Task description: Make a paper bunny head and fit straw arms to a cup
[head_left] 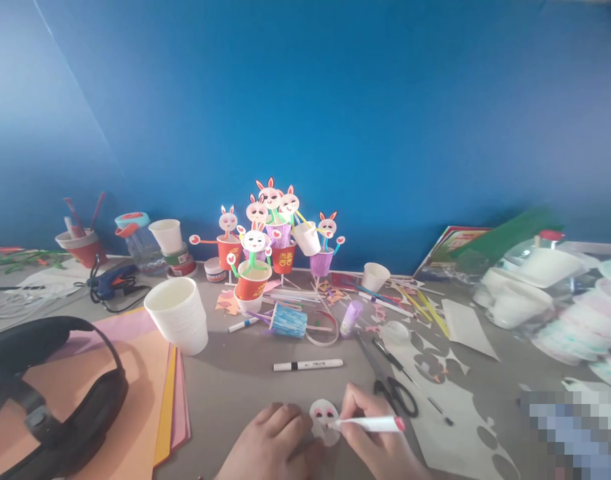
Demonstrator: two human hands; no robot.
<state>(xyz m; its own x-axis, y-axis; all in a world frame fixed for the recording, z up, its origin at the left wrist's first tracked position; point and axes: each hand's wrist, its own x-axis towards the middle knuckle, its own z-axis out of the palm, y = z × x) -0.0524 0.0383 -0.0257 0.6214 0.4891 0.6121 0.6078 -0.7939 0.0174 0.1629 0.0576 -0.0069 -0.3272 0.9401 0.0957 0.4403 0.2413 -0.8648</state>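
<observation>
A small round white paper face (325, 437) lies on the table, with two eyes drawn on it. My left hand (272, 440) is closed, its curled fingers holding the disc's left edge. In my right hand (368, 427) is a white marker with a red end (380, 424), pinched between thumb and fingers, its tip at the middle of the face. Just beyond lies a black-banded white marker (308, 365). Black-handled scissors (395, 397) rest to the right, beside a paper sheet with round holes (455, 420).
Paper-cup rabbit figures (255, 267) stand near the blue wall. Stacked white cups (178, 313), coloured paper (135, 393) and a black headset (85, 373) are at left. A blue-coloured cup (288, 320) lies on its side. A glue gun (108, 283) sits farther back; bagged cups (520, 287) stand at right.
</observation>
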